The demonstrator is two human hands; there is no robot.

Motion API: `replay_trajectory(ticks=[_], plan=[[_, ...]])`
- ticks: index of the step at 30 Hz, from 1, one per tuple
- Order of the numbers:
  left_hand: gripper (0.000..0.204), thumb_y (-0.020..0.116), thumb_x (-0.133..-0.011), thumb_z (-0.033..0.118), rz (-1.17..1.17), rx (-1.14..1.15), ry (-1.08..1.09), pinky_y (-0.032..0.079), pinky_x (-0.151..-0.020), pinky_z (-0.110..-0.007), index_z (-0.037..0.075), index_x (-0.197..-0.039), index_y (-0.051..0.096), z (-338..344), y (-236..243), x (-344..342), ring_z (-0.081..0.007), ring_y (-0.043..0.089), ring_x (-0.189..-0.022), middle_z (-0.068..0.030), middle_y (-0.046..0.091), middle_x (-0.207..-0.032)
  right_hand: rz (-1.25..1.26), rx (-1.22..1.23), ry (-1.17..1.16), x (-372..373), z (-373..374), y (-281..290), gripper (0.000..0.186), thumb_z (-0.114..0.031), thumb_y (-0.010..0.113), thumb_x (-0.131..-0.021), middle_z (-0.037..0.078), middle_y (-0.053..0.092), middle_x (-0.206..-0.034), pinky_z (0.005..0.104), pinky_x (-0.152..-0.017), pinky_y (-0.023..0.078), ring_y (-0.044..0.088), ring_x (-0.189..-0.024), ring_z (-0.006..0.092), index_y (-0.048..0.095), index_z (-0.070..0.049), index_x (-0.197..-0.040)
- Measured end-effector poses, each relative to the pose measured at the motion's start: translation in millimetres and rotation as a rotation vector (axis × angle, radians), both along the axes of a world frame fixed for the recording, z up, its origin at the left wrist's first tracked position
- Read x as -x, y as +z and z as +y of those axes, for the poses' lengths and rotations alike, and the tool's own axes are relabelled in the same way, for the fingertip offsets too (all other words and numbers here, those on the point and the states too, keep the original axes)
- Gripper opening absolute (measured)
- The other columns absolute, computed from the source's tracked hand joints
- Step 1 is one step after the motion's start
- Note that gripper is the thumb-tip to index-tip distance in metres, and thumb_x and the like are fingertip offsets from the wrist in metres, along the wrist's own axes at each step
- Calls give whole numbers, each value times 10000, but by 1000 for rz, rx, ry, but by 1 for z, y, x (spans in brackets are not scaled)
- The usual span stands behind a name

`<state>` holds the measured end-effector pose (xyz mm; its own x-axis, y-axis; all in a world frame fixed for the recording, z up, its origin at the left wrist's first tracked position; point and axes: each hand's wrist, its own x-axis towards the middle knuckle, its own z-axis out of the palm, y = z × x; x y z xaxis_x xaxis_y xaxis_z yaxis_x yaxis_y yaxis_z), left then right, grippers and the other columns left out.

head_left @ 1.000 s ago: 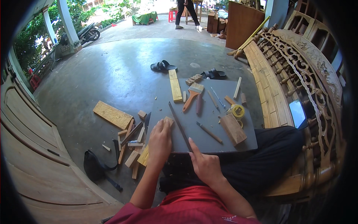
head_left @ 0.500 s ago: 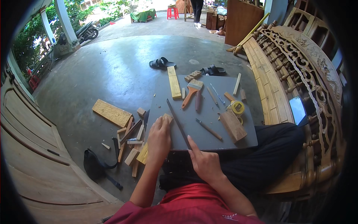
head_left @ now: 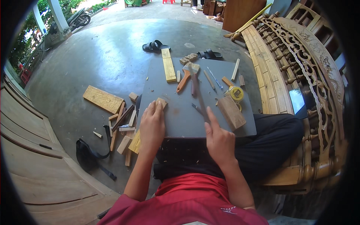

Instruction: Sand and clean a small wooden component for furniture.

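My left hand (head_left: 152, 127) holds a small wooden block (head_left: 162, 102) against the grey board (head_left: 176, 125) near its left edge. My right hand (head_left: 219, 144) grips the lower end of a long dark file or flat tool (head_left: 201, 97), raised and blurred over the board's middle. Beside it lie a thin tool (head_left: 195, 107), partly covered, a brown wood block (head_left: 231, 114) and a yellow tape measure (head_left: 236, 93). Farther up are an orange-handled brush (head_left: 182, 82) and a pale yellow plank (head_left: 168, 67).
Wood offcuts (head_left: 123, 144), a carved plank (head_left: 101, 98) and a black bag (head_left: 86, 153) lie left on the floor near wooden panels (head_left: 45, 165). A carved bench (head_left: 262, 75) flanks the right. Sandals (head_left: 153, 47) sit beyond the board. A person's legs (head_left: 198, 5) show far back.
My right hand has swung right and raised the dark tool off its diagonal beside the block, now blurred. My left hand stays on the block. The view has tilted, shifting the scene upward.
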<state>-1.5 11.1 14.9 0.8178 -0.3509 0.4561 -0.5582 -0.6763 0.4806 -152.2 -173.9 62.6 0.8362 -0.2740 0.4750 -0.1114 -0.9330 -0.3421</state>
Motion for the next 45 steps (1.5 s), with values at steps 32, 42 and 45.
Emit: replay_trajectory(ticks=[32,42,45], plan=[[441,599,-1037,48,-94,77,-40,499,-1103,-484,-17,-1473,614,0,20,12,-437,619,-1320,-277,631,-1452,78,-80,187,-22,-6,17,490,-202,730,-985,143,652,-1122,477,-963,503,639,-1057,355,636,-53,-1442],[683,662,-1089,146,374,825,-374,612,-980,-377,56,-1684,340,-34,75,33,-283,667,-1293,-201,531,-1542,366,-1027,522,-5,17,30,730,-361,814,-979,173,720,-1234,391,-931,590,753,-1037,258,501,-20,-1543],[711,664,-1093,163,500,931,-410,608,-986,-361,62,-1697,303,-40,71,29,-269,664,-1286,-193,511,-1558,403,-978,491,-3,4,30,627,-297,823,-970,141,750,-1125,348,-860,602,761,-941,220,567,4,-1456]])
